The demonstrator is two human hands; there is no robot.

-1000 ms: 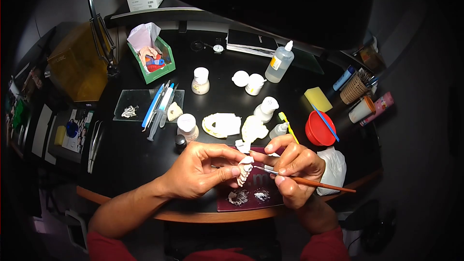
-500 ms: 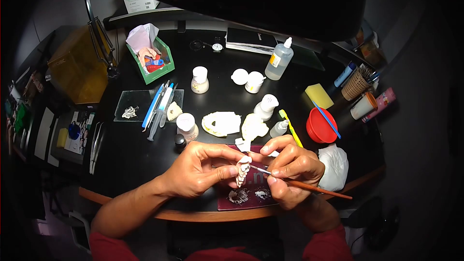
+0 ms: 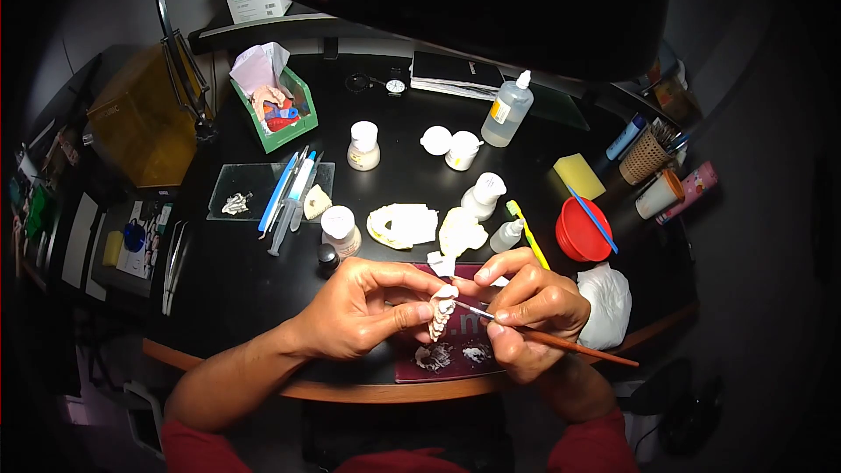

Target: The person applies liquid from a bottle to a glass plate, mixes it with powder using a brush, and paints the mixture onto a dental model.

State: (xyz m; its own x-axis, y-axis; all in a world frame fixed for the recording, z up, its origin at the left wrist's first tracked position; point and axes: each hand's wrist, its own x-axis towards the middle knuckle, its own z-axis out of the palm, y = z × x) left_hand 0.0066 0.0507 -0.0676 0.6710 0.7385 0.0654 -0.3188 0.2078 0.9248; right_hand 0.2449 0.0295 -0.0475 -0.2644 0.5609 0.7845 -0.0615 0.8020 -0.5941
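My left hand pinches a small white row of model teeth between thumb and fingers, held upright over a dark red mixing pad. My right hand grips a thin brush with an orange-brown handle. Its tip touches the upper part of the teeth. Two pale dabs of paste lie on the pad just below the hands.
Plaster jaw casts lie behind the hands, with white jars, a squeeze bottle, a red bowl, a yellow sponge, a glass slab with tools and a green box. A dark lamp head hangs overhead.
The brush tip has shifted slightly along the teeth and the right hand has turned a little. The left hand holds steady.
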